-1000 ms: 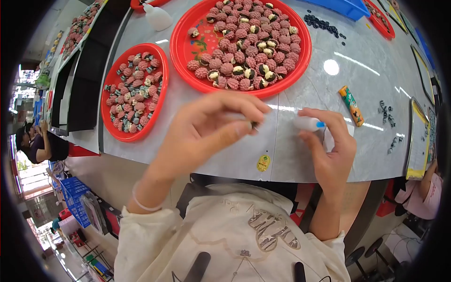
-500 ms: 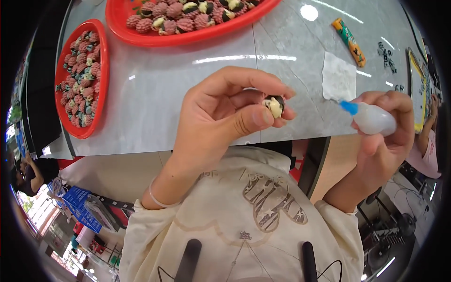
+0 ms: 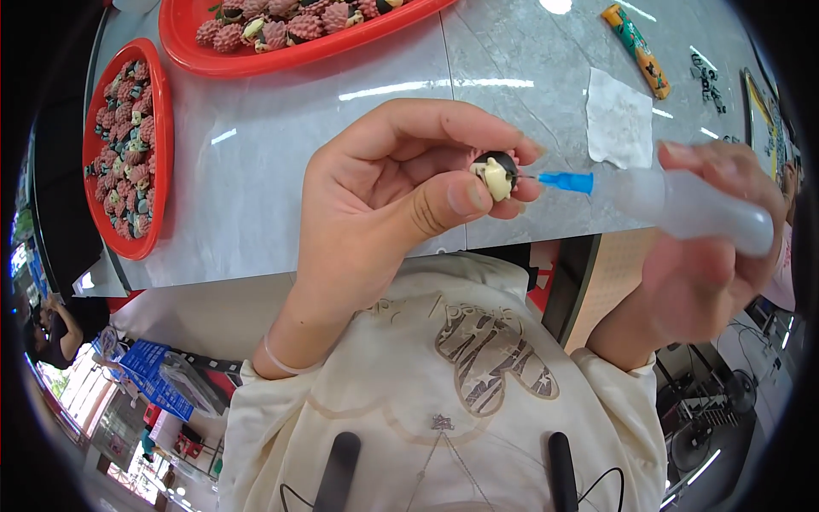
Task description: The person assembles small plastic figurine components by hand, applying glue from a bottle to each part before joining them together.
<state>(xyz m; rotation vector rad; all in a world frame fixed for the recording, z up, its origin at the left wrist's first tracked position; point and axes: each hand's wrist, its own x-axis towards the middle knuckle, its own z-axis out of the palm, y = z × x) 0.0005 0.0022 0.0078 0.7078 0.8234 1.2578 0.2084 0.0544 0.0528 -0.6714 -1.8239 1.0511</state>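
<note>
Left hand (image 3: 384,205) pinching small piece (image 3: 495,175), right hand (image 3: 699,256) holding syringe (image 3: 682,200), tip seemingly touching

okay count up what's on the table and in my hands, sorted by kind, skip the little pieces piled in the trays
Red trays: 2, one round, one larger at the top edge
Squeeze bottles with a blue needle tip: 1, in the right hand
Small black and cream pieces: 1, pinched in the left hand
White paper squares: 1
Orange and green wrapped sticks: 1
Total: 6
</note>
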